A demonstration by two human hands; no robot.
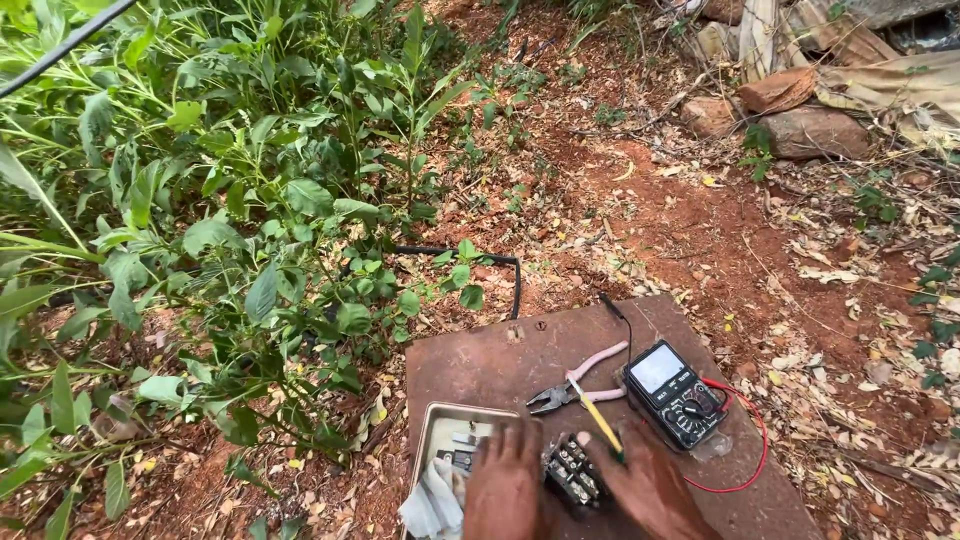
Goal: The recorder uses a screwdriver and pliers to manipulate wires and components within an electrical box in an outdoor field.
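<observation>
My left hand (507, 485) rests on a small black terminal block (572, 470) at the bottom of the view, fingers spread over it. Beside it, my right hand (648, 490) grips a yellow-handled screwdriver (598, 418), its tip angled up and left. Both hands lie on a rusty brown metal plate (500, 355) on the ground. Pliers with pink handles (575, 385) sit just above the hands. A black multimeter (675, 392) with red and black leads lies to the right. A beige open box (438, 428) with a white cloth (432, 500) sits by the left hand.
Dense green leafy plants (230, 230) fill the left side. A black cable (495, 262) runs out of them toward the plate. Red soil with dry leaves (700, 230) surrounds the plate. Stones and dried debris (810, 110) lie at the top right.
</observation>
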